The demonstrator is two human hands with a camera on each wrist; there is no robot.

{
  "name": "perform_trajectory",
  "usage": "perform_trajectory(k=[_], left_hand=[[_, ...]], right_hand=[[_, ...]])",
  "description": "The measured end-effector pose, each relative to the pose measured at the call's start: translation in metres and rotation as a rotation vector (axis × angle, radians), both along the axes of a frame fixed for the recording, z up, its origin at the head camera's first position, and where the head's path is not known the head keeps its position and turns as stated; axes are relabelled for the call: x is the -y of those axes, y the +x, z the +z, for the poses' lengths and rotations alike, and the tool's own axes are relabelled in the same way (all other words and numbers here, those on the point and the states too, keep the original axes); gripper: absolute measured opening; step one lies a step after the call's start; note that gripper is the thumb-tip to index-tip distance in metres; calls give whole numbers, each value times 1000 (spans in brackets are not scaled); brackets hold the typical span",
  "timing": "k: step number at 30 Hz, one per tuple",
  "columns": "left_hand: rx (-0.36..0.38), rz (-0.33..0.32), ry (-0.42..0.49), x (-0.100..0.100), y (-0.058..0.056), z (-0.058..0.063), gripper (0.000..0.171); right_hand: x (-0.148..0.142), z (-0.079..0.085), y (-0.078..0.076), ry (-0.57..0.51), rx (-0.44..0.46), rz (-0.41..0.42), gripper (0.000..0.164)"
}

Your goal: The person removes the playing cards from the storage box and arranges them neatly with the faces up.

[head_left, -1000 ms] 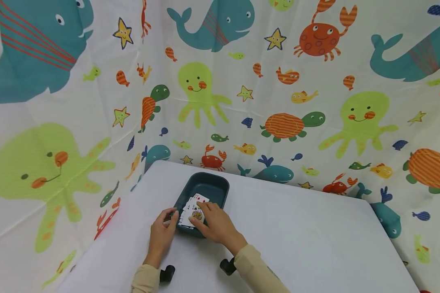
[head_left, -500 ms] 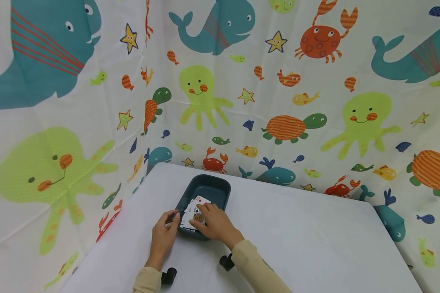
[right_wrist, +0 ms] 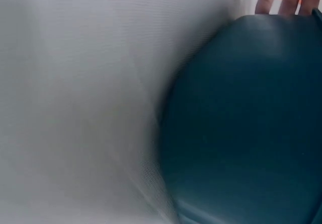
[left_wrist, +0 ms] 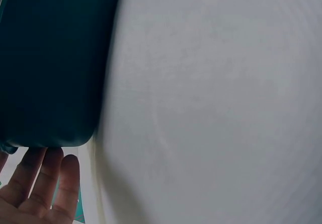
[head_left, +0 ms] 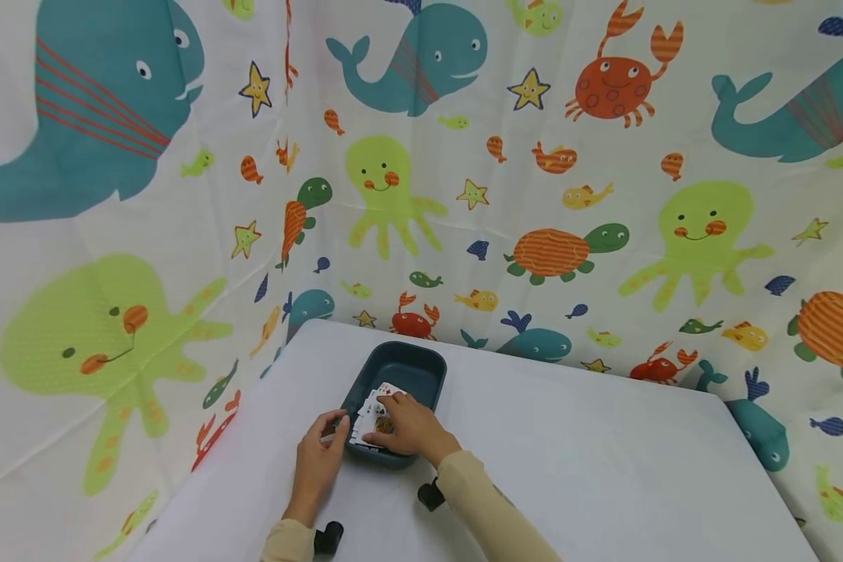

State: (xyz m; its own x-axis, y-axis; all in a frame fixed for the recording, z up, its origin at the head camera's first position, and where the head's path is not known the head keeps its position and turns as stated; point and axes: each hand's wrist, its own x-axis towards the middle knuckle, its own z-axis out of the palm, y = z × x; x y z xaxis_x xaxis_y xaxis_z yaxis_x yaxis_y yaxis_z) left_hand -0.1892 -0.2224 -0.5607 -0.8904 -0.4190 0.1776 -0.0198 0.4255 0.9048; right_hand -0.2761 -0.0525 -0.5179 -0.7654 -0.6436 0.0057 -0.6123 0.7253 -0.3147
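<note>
In the head view, a dark teal tub (head_left: 432, 359) stands on the white table with an overlapping spread of playing cards (head_left: 367, 420) inside. A picture card (head_left: 385, 424) lies partly covered by my right hand (head_left: 410, 428). That hand reaches over the near right rim, its thumb and fingertips spread apart on the cards. My left hand (head_left: 321, 457) grips the tub's left side near the rim. The left wrist view catches its fingers (left_wrist: 68, 181) against the outer wall of the tub. Its fingers (right_wrist: 289, 1) also appear beyond the tub in the right wrist view.
White cloth covers the table (head_left: 569, 460), stretching to the right of the tub. A printed sea-animal curtain (head_left: 457, 211) rises behind and to the left. Black wrist cameras (head_left: 329, 538) hang by the sleeves.
The whole scene slides slightly down and right as the head tilts. My right thumb and fingers spread a little wider over the cards, covering more of the picture card; the left hand keeps its place.
</note>
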Motion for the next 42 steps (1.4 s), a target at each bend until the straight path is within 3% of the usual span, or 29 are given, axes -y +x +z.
perform_trajectory(k=[7, 17, 31, 42], left_hand=[[10, -7, 0, 1, -5, -1, 35], [11, -10, 1, 2, -8, 0, 35], [-26, -2, -16, 1, -7, 0, 33], [-24, 1, -11, 2, -6, 0, 34]], right_hand=[[6, -3, -16, -8, 94, -27, 90], [13, -5, -24, 7, 160, -77, 90], [16, -8, -23, 28, 106, -67, 86], [12, -5, -22, -22, 66, -54, 86]])
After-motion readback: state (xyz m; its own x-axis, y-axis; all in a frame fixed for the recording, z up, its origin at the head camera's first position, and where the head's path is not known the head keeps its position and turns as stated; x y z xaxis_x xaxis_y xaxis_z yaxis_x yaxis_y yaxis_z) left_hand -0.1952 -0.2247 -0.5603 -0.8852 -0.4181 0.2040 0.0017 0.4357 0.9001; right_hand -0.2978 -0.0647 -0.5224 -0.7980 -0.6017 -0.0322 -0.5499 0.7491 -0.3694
